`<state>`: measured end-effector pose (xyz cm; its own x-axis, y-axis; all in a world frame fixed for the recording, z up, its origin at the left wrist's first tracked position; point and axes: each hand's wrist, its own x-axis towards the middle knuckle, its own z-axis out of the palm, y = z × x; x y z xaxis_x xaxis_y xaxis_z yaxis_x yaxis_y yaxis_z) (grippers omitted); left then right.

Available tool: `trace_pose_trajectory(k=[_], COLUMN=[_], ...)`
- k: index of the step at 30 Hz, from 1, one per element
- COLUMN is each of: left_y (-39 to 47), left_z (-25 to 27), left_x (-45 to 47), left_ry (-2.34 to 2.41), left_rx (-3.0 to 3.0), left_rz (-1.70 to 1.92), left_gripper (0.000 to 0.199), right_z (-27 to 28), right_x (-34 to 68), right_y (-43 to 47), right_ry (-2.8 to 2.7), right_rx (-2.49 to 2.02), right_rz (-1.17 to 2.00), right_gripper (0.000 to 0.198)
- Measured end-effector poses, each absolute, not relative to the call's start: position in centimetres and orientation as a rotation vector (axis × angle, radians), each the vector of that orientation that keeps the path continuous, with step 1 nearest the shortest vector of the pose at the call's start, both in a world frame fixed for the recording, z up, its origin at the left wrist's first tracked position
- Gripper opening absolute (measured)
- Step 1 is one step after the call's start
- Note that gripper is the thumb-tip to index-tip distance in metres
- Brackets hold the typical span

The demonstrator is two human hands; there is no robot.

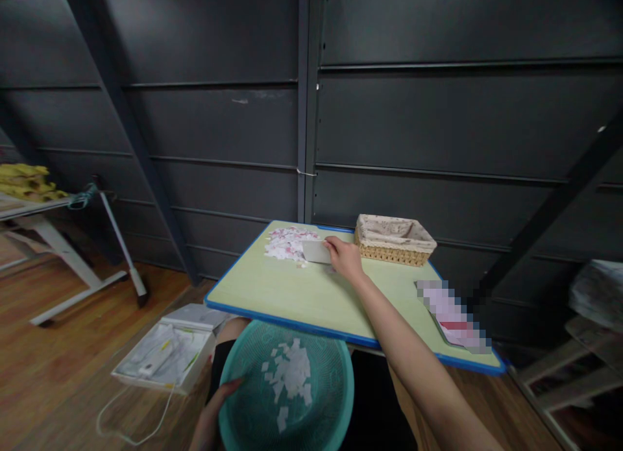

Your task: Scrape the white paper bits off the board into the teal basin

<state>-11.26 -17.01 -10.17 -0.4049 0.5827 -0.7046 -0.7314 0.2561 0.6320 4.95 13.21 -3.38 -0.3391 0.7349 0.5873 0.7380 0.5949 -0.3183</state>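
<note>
My right hand (344, 256) reaches over the yellow-green table (302, 302) and pinches a flat white card (316, 251) by its right end. The card stands on edge beside a pile of torn paper scraps (287, 243), white with pink and red bits. In my lap rests a green plastic basket (343, 379), tilted toward me, with white paper pieces (292, 373) lying inside. My left hand (219, 405) grips the basket's left rim, thumb over the inside; its other fingers are hidden behind the wall.
A wicker basket (396, 250) with a cloth lining stands at the table's back right. Near the right edge lies a flat item (452, 318), partly blurred out. On the floor at left sits an open white box (165, 353) with a cord. A dark panelled wall (233, 126) rises behind.
</note>
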Motion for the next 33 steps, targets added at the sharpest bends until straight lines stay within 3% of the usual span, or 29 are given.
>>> trace_pose_trajectory(k=[33], left_y=[-17.07], left_z=[-10.27], left_x=[-11.56], left_ry=[1.415], left_rx=[-0.099], left_rz=[1.485], left_gripper=[0.078], right_z=[-2.59], right_x=[5.11], right_y=[12.84], right_ry=[-2.03], right_rx=[-1.153], right_rz=[0.123], right_gripper=[0.028])
